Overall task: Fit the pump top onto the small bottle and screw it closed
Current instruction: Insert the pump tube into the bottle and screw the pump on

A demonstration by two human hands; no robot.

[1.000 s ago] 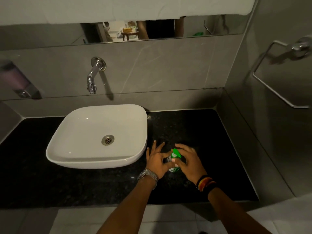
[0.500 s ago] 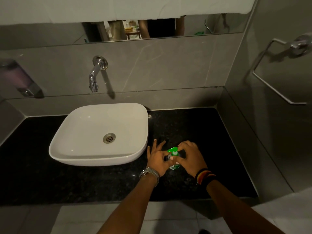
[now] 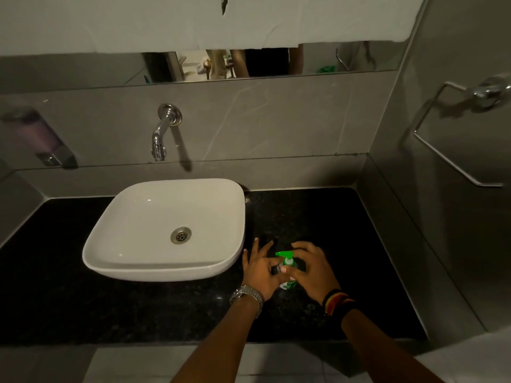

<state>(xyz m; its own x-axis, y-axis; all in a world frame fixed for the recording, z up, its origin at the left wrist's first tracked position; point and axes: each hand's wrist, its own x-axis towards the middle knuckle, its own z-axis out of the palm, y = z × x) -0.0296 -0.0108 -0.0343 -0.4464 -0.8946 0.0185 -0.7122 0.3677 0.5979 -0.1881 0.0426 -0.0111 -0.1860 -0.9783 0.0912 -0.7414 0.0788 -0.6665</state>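
Note:
A small bottle (image 3: 287, 284) with a green label stands upright on the black counter (image 3: 318, 217), right of the basin. A green pump top (image 3: 285, 257) sits on its neck, nozzle pointing left. My left hand (image 3: 261, 268) holds the bottle's left side with thumb and forefinger; its other fingers are spread. My right hand (image 3: 312, 268) is curled around the pump collar from the right. Most of the bottle's body is hidden between the two hands.
A white basin (image 3: 166, 230) sits on the counter at the left, under a chrome wall tap (image 3: 161, 134). A soap dispenser (image 3: 41, 136) hangs on the left wall, a towel rail (image 3: 453, 128) on the right wall.
The pump nozzle has turned to point left. My right hand has shifted its grip around the pump's collar. The left hand stays on the bottle.

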